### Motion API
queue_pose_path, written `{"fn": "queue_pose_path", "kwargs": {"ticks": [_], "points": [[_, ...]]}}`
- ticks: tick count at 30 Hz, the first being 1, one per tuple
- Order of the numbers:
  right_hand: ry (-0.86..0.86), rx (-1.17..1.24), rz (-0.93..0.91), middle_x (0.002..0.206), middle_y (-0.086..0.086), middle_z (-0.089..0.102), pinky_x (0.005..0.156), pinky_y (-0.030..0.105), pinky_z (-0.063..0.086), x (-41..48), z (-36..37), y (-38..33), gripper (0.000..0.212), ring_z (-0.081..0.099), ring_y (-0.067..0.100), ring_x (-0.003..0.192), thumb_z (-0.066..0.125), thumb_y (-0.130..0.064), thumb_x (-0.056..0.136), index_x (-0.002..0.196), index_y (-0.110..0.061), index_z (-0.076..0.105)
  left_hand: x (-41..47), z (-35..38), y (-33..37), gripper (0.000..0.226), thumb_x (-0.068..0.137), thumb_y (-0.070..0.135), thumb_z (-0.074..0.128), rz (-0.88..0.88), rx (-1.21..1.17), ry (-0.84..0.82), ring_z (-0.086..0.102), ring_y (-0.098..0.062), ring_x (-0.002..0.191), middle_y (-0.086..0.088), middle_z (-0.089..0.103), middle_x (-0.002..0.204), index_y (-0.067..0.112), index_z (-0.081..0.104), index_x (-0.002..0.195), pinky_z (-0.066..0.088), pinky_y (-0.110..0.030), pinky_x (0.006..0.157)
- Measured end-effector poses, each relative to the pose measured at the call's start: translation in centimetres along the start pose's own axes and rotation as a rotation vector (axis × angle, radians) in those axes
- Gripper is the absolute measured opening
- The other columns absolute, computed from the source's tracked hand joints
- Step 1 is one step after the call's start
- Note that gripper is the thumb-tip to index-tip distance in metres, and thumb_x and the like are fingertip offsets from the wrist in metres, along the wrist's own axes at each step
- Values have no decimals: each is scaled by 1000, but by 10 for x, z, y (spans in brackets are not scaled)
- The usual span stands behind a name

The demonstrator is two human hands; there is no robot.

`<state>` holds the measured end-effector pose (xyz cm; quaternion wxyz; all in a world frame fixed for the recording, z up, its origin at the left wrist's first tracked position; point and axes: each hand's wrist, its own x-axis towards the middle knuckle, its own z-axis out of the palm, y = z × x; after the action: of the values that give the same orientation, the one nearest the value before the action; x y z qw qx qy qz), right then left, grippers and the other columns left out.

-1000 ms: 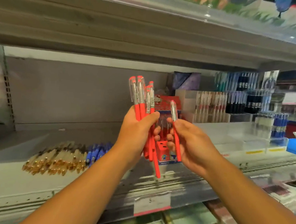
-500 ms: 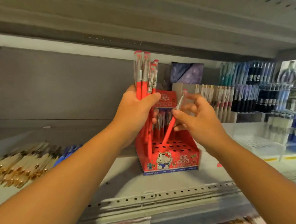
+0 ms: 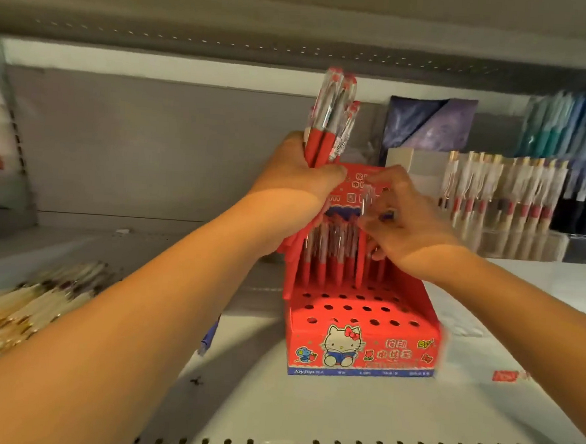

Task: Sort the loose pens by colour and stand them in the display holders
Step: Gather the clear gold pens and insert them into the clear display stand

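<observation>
**Retail shelf bay, front view**

A white metal shelf (image 3: pixel 307 411) spans the view, with a row of holes along its front edge (image 3: pixel 340 442). Behind it rises a plain grey back panel (image 3: pixel 135 143), bordered at left by a slotted upright (image 3: pixel 17 136). The underside of the upper shelf (image 3: pixel 228 19), also perforated, closes the top. Lighting is warm and even. A dark purple pack (image 3: pixel 428 123) stands at the rear, right of centre.

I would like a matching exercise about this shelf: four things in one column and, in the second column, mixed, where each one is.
1. bundle of red pens
2. single pen
3. gold pens
4. red holder

A. loose on the shelf, far left
B. gripped in the left hand
C. standing mid-shelf, front holes empty
D. pinched by the right hand

Pairs: 1-B, 2-D, 3-A, 4-C
</observation>
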<state>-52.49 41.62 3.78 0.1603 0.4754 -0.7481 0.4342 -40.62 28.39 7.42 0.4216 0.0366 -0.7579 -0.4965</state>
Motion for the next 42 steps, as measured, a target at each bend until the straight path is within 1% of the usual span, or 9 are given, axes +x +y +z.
{"fn": "queue_pose_path", "kwargs": {"ticks": [8,14,21,24,28,31,36,40,42], "points": [[11,-4,-2,80,-3,63,51,45,59,2,2,11,60,69,21,54,68,-18,86,86,-66,31,1,12,-11,17,88,16,64,-43,115,42,51,-16,45,-1,55,63,26,51,86,45,-29,47],[-141,-78,95,69,4,69,57,44,61,3,15,17,39,70,22,53,67,-17,86,87,-45,39,-2,6,-13,13,91,4,62,-161,-267,-49,46,-18,41,-8,56,62,12,52,87,40,-23,39],[-103,-109,133,75,-7,67,60,36,61,4,5,7,19,69,18,58,68,-18,88,78,-31,58,-12,10,-18,8,95,12,58,-294,-462,-116,45,-12,35,-1,55,50,7,52,95,37,-17,35],[-115,-219,131,79,-13,63,68,27,55,5,0,3,7,61,11,60,65,-28,90,90,-34,69,-12,12,-19,9,94,12,58,-305,-566,-131,46,-12,40,-4,56,57,6,52,94,39,-19,37],[-131,-222,169,94,-1,71,79,37,59,5,-4,-1,13,70,23,80,63,-21,92,100,-23,72,-11,10,-20,10,94,14,60,-292,-611,-125,47,-13,42,-3,57,59,6,54,90,40,-20,38],[-141,-231,168,91,4,72,71,40,61,4,-6,-3,11,72,23,72,61,-18,93,98,-23,70,-11,10,-21,10,93,13,61,-280,-609,-116,49,-13,44,-5,59,65,6,54,90,41,-21,39],[-179,-239,152,67,-16,59,41,8,43,6,-10,1,20,64,9,58,58,-13,95,102,-25,73,-11,10,-22,13,91,17,64,-325,-566,-150,49,-14,41,-7,53,58,9,54,93,42,-21,38],[-61,-343,32,101,-8,69,82,20,46,4,-13,-2,23,64,16,93,57,-21,95,109,-31,74,-12,8,-24,17,90,22,65,-371,-502,-232,47,-17,36,-7,52,54,15,49,88,39,-20,36],[33,-54,26,91,-12,67,73,22,48,4,-11,-6,19,65,10,79,58,-21,96,104,-32,72,-13,10,-25,21,85,24,68,-358,-486,-289,47,-18,39,-8,51,57,14,51,91,38,-20,38]]}}
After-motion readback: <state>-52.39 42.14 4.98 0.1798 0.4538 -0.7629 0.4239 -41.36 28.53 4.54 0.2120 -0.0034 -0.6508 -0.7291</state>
